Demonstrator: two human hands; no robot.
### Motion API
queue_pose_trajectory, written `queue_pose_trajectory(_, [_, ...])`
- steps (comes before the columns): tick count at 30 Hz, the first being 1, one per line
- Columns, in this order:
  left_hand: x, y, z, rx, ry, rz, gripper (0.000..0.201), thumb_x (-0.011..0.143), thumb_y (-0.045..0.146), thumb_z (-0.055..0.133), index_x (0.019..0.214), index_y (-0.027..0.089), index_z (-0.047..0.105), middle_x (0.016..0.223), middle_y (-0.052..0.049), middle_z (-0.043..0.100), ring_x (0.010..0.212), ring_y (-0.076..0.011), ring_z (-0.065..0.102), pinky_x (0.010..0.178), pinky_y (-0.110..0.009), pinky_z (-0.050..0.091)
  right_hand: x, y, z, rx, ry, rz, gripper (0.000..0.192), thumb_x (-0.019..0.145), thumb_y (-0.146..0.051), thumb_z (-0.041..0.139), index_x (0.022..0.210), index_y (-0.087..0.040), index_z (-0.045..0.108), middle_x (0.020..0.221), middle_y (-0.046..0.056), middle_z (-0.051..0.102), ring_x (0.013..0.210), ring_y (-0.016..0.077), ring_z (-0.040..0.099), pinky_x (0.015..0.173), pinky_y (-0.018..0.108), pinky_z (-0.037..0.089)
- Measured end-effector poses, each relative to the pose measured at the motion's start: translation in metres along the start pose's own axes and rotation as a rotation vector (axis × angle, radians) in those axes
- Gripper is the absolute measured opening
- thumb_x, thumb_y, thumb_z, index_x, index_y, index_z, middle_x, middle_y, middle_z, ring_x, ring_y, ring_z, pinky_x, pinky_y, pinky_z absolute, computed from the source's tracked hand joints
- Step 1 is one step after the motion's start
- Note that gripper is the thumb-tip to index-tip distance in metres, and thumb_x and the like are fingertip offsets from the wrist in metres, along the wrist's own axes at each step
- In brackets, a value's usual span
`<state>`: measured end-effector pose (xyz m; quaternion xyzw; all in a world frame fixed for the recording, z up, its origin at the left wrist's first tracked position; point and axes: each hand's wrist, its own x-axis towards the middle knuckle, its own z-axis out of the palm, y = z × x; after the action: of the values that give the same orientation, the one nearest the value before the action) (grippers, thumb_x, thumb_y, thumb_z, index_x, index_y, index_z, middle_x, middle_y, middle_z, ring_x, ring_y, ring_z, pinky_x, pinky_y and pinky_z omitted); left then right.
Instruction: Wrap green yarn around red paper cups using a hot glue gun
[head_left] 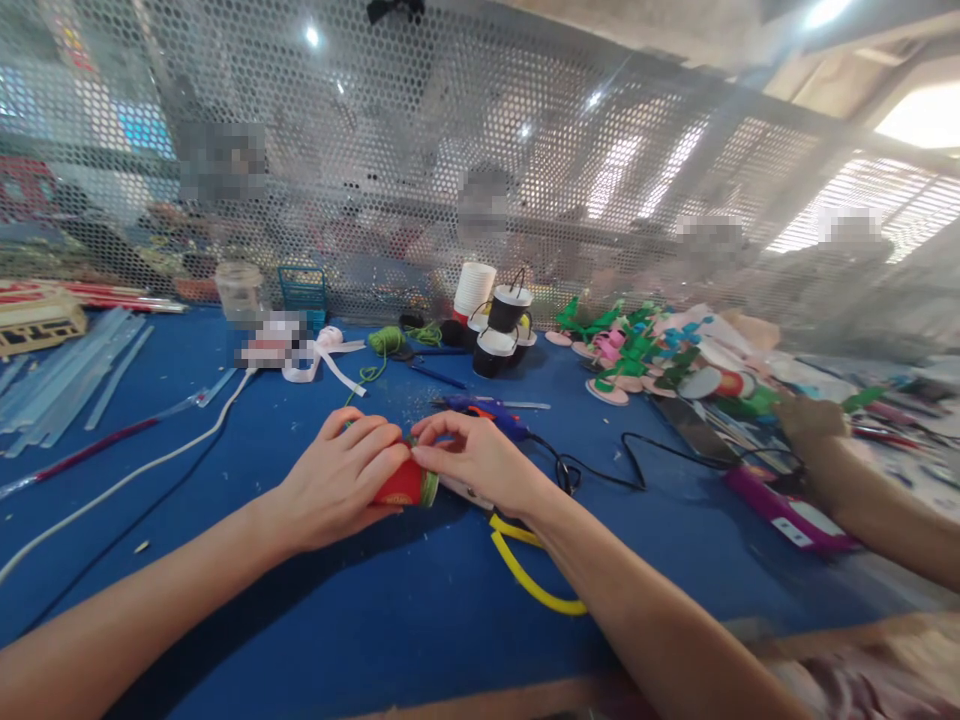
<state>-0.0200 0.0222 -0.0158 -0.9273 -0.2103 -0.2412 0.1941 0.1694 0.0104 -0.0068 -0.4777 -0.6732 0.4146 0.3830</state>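
My left hand [330, 485] is wrapped over a small red paper cup [397, 487] lying on its side above the blue table. Green yarn [430, 488] is wound around the cup's rim. At that rim, the thumb and forefinger of my right hand [480, 455] are pinched together on the yarn; the exact grip is partly hidden. A strand runs from my left hand back to a green yarn ball [386, 341]. Just beyond my right hand lies a blue glue gun [499, 415]. Scissors with yellow handles [536, 594] rest partly under my right wrist.
Black cups with white lids [495, 352] and stacked white cups [475, 288] stand behind. Glue sticks [75, 375], a white cable [150, 470] and white ribbon [328, 345] lie left. On the right are green-and-pink crafts [619, 355], a purple box [787, 515] and another person's hand [814, 425].
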Motion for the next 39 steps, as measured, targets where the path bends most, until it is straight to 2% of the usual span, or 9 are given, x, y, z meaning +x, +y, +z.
queue_pose_trajectory(4, [0.0000, 0.0002, 0.0000, -0.006, -0.010, 0.006, 0.031, 0.075, 0.034, 0.057, 0.098, 0.014, 0.049, 0.099, -0.011, 0.062, 0.093, -0.0247, 0.054, 0.085, -0.041, 0.034, -0.0001, -0.0019, 0.0005, -0.015, -0.010, 0.017, 0.015, 0.070, -0.028, 0.058, 0.063, -0.016, 0.053, 0.092, 0.004, 0.061, 0.074, 0.0122, 0.055, 0.071, 0.028, 0.043])
queue_pose_trajectory(7, [0.0005, -0.0001, -0.0001, -0.033, -0.008, -0.028, 0.034, 0.073, 0.036, 0.059, 0.097, 0.015, 0.048, 0.099, -0.012, 0.061, 0.094, -0.0246, 0.054, 0.085, -0.040, 0.034, 0.0012, -0.0020, 0.0009, -0.030, 0.064, -0.042, 0.015, 0.073, -0.029, 0.054, 0.065, -0.017, 0.052, 0.084, 0.004, 0.060, 0.077, 0.0138, 0.054, 0.073, 0.029, 0.042])
queue_pose_trajectory(12, [0.0011, 0.0009, 0.0003, -0.117, -0.024, -0.098, 0.044, 0.067, 0.038, 0.065, 0.100, 0.016, 0.046, 0.100, -0.011, 0.061, 0.096, -0.0247, 0.055, 0.086, -0.041, 0.034, 0.0027, -0.0001, 0.0023, -0.076, 0.185, -0.096, 0.012, 0.075, -0.028, 0.052, 0.068, -0.019, 0.048, 0.068, 0.000, 0.056, 0.066, 0.0137, 0.052, 0.064, 0.029, 0.041])
queue_pose_trajectory(16, [0.0014, 0.0022, 0.0013, -0.146, -0.024, -0.096, 0.048, 0.064, 0.038, 0.068, 0.100, 0.016, 0.045, 0.100, -0.012, 0.060, 0.095, -0.0249, 0.055, 0.086, -0.041, 0.034, 0.0031, -0.0003, 0.0022, -0.038, 0.246, -0.155, 0.008, 0.070, -0.021, 0.056, 0.070, -0.019, 0.049, 0.071, 0.000, 0.057, 0.068, 0.0132, 0.054, 0.069, 0.029, 0.042])
queue_pose_trajectory(25, [0.0030, 0.0021, -0.0031, -0.149, 0.008, -0.056, 0.037, 0.069, 0.034, 0.063, 0.098, 0.018, 0.047, 0.095, -0.009, 0.061, 0.092, -0.0227, 0.056, 0.084, -0.039, 0.037, 0.0043, -0.0028, 0.0008, -0.006, 0.178, -0.122, 0.004, 0.068, -0.016, 0.058, 0.071, -0.017, 0.057, 0.070, -0.002, 0.059, 0.066, 0.0108, 0.054, 0.066, 0.026, 0.044])
queue_pose_trajectory(32, [0.0031, 0.0018, -0.0040, -0.074, 0.090, 0.025, 0.030, 0.073, 0.032, 0.059, 0.097, 0.016, 0.048, 0.091, -0.009, 0.062, 0.086, -0.0215, 0.056, 0.081, -0.038, 0.039, 0.0039, -0.0021, 0.0008, -0.060, 0.189, -0.109, 0.005, 0.067, -0.014, 0.058, 0.071, -0.017, 0.059, 0.070, -0.002, 0.061, 0.066, 0.0111, 0.055, 0.066, 0.026, 0.044])
queue_pose_trajectory(39, [0.0014, 0.0001, -0.0028, 0.021, 0.092, 0.077, 0.030, 0.076, 0.034, 0.056, 0.101, 0.018, 0.052, 0.094, -0.009, 0.061, 0.088, -0.0227, 0.055, 0.082, -0.039, 0.039, 0.0021, -0.0036, -0.0008, -0.146, 0.201, -0.122, 0.006, 0.069, -0.015, 0.057, 0.072, -0.017, 0.060, 0.072, 0.000, 0.063, 0.068, 0.0120, 0.057, 0.068, 0.027, 0.044])
